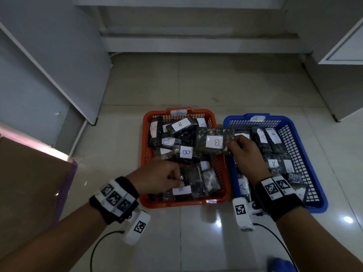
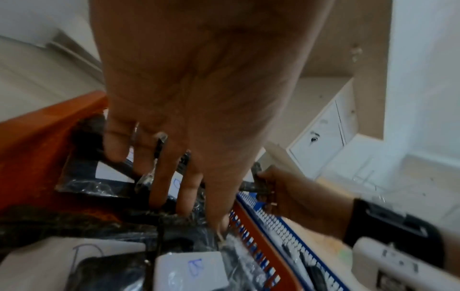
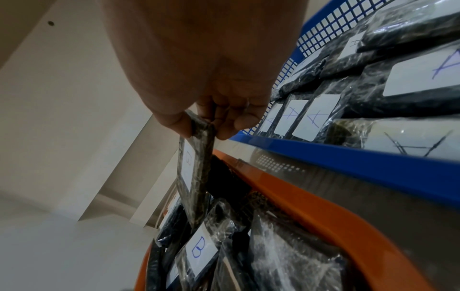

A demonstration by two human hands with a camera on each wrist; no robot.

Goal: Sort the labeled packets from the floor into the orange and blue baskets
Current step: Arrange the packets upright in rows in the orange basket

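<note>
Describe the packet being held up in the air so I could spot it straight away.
Find the orange basket on the floor, left of the blue basket. Above its right wall, the right hand pinches one dark packet by its edge. Unlike the packets lying in the baskets, it hangs in the air, its white label marked B.

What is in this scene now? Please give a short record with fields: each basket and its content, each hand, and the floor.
orange basket: packets labeled B
blue basket: packets labeled A
right hand: pinches a B packet by its edge, above the orange basket's right side
left hand: fingers curled on a packet in the orange basket
floor: tiled; both baskets stand on it side by side, no loose packets visible
</note>
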